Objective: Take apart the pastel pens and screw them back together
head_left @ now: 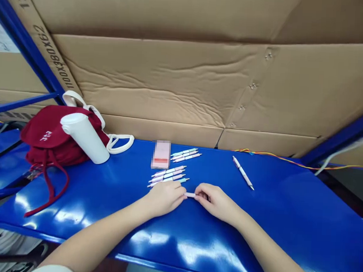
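Between my two hands is a short, pale pink pen point(190, 195), held level just above the blue table. The fingertips of my left hand point(167, 196) pinch its left end. At its right end, my right hand point(213, 199) closes thumb and fingers on it. Much of the pen is covered by my fingers, so I cannot tell whether it is whole. Right behind my left hand lie several pastel pens point(168, 173) in a slanted row, partly hidden by that hand. Farther back is another group of pens point(186, 155).
A pink box point(162, 153) stands left of the far pens. One white and pink pen point(243, 173) lies alone to the right. A red bag point(58, 130) and a tilted white bottle point(86, 138) occupy the left of the blue table point(274, 220). Cardboard point(160, 79) walls the back; coloured wires point(277, 155) run along it.
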### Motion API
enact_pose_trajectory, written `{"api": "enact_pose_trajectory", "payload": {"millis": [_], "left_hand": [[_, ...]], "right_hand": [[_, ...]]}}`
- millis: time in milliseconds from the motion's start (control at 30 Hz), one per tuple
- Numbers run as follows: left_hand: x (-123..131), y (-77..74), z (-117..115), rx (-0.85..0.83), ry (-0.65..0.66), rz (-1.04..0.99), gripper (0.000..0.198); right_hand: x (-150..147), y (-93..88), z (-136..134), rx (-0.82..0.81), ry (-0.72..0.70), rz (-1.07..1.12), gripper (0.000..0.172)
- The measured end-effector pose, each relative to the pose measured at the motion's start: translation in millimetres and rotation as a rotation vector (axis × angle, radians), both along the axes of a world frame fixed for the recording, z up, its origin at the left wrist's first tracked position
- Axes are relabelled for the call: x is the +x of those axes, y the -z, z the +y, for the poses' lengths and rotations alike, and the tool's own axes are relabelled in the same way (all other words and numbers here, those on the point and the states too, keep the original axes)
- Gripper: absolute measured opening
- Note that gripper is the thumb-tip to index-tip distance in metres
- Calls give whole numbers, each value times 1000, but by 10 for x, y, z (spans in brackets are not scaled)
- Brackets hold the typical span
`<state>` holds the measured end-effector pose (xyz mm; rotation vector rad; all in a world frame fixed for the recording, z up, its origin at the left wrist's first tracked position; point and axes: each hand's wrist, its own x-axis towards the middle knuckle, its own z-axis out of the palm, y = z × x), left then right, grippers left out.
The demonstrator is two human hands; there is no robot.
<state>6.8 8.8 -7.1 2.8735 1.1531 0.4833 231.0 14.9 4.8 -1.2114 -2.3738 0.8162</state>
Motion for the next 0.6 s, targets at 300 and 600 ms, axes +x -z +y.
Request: {"api": "enact_pose_trajectory", "payload": {"millis": [300, 600], "left_hand": [[-36, -20, 17, -104, 22, -47, 25], [-45, -50, 0, -88, 6, -45, 24]], "right_hand": [[7, -34, 19, 50, -54, -27, 19], [-12, -1, 9, -14, -13, 2, 12]]}}
